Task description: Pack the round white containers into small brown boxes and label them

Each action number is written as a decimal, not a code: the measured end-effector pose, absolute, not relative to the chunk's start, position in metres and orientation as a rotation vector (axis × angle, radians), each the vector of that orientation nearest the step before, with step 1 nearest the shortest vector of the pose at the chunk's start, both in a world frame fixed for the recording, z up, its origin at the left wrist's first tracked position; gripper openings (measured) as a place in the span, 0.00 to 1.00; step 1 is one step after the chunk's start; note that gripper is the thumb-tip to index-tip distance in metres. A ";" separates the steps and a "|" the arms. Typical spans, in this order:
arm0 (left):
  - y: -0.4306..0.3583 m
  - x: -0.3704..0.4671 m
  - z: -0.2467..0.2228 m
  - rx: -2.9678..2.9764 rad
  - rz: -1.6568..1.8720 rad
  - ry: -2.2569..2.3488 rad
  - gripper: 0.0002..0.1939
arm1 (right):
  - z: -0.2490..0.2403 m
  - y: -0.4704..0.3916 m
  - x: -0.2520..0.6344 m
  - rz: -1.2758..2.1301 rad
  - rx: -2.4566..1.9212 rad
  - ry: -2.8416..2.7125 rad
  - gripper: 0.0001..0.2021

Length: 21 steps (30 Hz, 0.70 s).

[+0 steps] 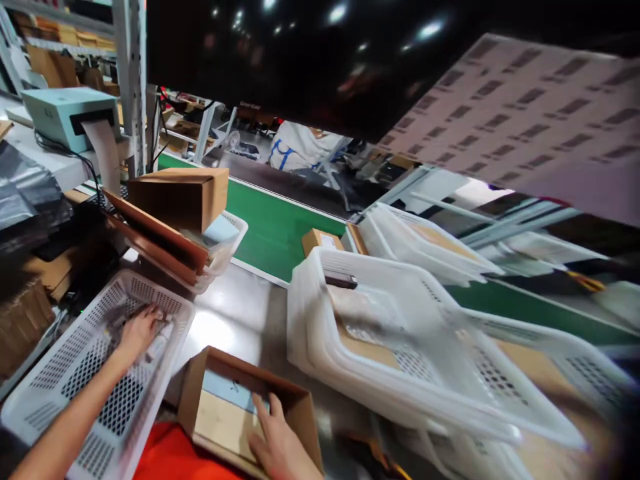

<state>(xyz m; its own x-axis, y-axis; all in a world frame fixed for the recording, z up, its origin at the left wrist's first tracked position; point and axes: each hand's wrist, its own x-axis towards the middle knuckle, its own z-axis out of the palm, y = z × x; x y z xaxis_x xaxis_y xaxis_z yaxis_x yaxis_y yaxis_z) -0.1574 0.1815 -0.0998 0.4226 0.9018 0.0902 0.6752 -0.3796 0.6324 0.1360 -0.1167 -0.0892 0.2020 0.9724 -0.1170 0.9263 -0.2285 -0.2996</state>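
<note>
A grey bench ran beside a green conveyor, with stacked white baskets at the right. The left hand lay in a white tray, fingers curled around a small pale item. The right hand rested open and flat inside an open carton, just beside the tray.

The person's left hand covers a small whitish item in the white perforated plastic basket, too blurred to identify. The right hand, inside the open brown cardboard box, is cut off by the bottom edge. The stacked white plastic baskets on the right are motion-blurred.
</note>
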 end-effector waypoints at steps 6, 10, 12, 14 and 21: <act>0.208 -0.162 -0.138 2.250 0.421 1.443 0.19 | -0.003 -0.093 0.143 0.693 -2.175 -1.645 0.20; 0.211 -0.169 -0.123 2.291 0.392 1.463 0.15 | 0.039 -0.089 0.149 0.584 -2.051 -1.529 0.18; 0.207 -0.174 -0.106 2.306 0.430 1.464 0.16 | 0.051 -0.090 0.151 0.483 -1.967 -1.480 0.16; 0.190 -0.175 -0.083 2.316 0.605 1.344 0.17 | 0.057 -0.088 0.145 0.397 -1.877 -1.439 0.17; 0.084 -0.114 -0.003 2.289 0.588 0.516 0.26 | 0.069 -0.078 0.096 0.463 -1.546 -1.780 0.32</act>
<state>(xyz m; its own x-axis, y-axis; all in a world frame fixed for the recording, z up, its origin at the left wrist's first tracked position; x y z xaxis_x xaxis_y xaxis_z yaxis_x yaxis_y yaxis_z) -0.1137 0.0842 -0.0030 0.8170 0.5140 0.2614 0.1923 -0.6702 0.7169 0.0960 -0.0784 0.0686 -0.0196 0.9589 0.2830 0.6993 0.2155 -0.6816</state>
